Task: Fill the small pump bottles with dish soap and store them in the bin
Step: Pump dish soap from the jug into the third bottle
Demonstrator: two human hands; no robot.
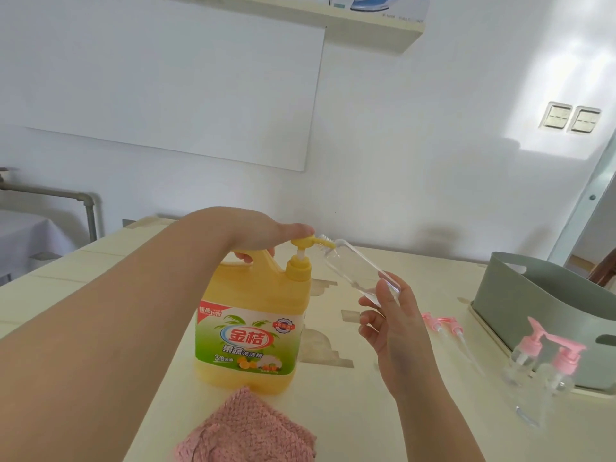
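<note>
Both arms out over the cream worktop [340, 401].

Left grip [266, 240]: reached across from the lower left to the top of the large yellow plastic dish-soap jug [253, 328]. Fingers are curled under the jug's handle and the thumb lies on the yellow pump head [305, 244]. Closed around the handle. The jug stands upright on the worktop with its green-and-white label facing me.

Right grip [393, 325]: holding the small clear plastic bottle [360, 270] by its base end, thumb and fingers pinched around it. The bottle is tilted, mouth up and to the left, and has no cap on. Its mouth meets the tip of the pump's spout. The bottle looks clear; I cannot tell if any soap is inside.

On the worktop:
- A pink fluffy towel cloth [246, 428] lies bunched at the near edge, just in front of the jug.
- Two loose pink pump tops with long clear dip tubes [440, 323] lie flat to the right of my right grip.
- Two small clear bottles with pink pump tops fitted [546, 361] stand upright side by side, just in front of the bin.
- There is something else clear [530, 411] nearer me than those two; its outline is too faint to tell what it is.
- The grey-green plastic bin with cut-out handles [533, 295] sits at the right edge. Its inside is not visible from here.
</note>
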